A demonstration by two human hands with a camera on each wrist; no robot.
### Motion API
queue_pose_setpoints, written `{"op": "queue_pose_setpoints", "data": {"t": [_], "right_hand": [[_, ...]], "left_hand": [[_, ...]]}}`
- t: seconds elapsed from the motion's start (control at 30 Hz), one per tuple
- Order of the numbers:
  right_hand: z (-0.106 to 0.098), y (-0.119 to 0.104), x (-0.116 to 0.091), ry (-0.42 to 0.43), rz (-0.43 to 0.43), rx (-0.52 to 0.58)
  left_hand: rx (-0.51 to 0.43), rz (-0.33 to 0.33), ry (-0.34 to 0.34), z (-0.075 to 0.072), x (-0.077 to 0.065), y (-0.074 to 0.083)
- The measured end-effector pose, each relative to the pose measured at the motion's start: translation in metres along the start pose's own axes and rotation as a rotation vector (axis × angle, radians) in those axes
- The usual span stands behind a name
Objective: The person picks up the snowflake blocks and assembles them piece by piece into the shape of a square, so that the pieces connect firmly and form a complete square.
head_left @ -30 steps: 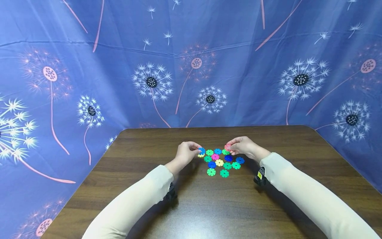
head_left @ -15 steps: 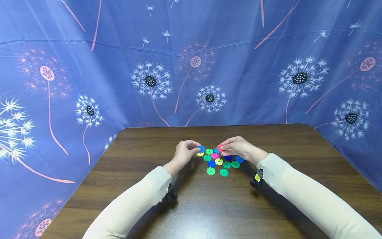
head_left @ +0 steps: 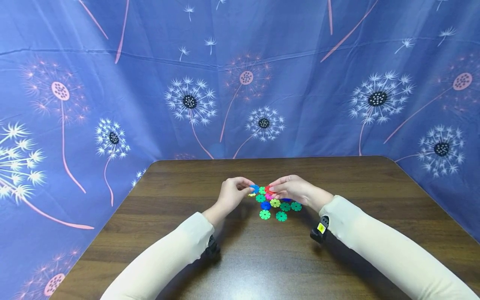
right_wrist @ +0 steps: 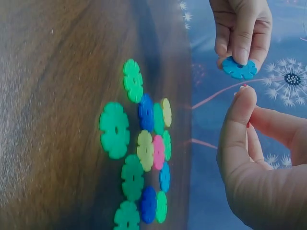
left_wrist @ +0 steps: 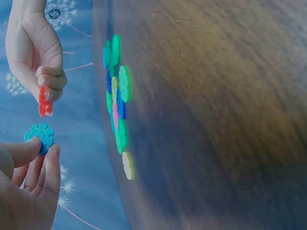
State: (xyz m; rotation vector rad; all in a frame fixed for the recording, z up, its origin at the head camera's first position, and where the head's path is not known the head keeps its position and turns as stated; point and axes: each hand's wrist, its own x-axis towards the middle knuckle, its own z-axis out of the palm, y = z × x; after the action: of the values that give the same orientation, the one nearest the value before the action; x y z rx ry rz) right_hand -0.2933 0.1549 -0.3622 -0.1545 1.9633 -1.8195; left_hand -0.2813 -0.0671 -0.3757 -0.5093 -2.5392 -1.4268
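My left hand pinches a blue notched plastic disc between thumb and fingers, raised over the table. Opposite it, my right hand pinches a red notched disc, turned edge-on in the left wrist view. In the right wrist view the right fingers hide most of the red disc. A small gap shows between the two discs in the left wrist view. Below the hands lie several loose discs, among them a pink disc, a yellow disc and a green disc.
The brown wooden table carries the loose discs in a loose cluster near its middle. A blue cloth with dandelion prints hangs behind the table and along its sides. Each wrist wears a small black camera.
My right hand has moved left with the red disc, bringing it close to the blue disc. The left hand has stayed nearly in place, still pinching the blue disc.
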Motion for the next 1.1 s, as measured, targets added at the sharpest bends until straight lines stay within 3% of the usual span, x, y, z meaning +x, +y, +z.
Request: {"op": "queue_pose_setpoints", "data": {"t": [0.2,0.4,0.63,0.83,1.1], "right_hand": [[0.007,0.001,-0.001,-0.035,-0.005,-0.003],[0.008,0.001,-0.001,-0.085,-0.008,0.039],[0.013,0.000,-0.004,-0.064,0.021,0.040],[0.021,0.002,-0.008,-0.037,0.035,0.051],[0.025,0.004,-0.009,-0.058,0.018,0.061]], "left_hand": [[0.022,0.047,-0.001,0.001,-0.006,0.003],[0.023,0.050,-0.003,0.002,-0.009,0.007],[0.023,0.109,0.008,0.003,-0.015,0.011],[-0.014,0.092,0.013,0.006,-0.021,0.011],[0.020,0.094,-0.001,0.004,-0.025,0.010]]}}
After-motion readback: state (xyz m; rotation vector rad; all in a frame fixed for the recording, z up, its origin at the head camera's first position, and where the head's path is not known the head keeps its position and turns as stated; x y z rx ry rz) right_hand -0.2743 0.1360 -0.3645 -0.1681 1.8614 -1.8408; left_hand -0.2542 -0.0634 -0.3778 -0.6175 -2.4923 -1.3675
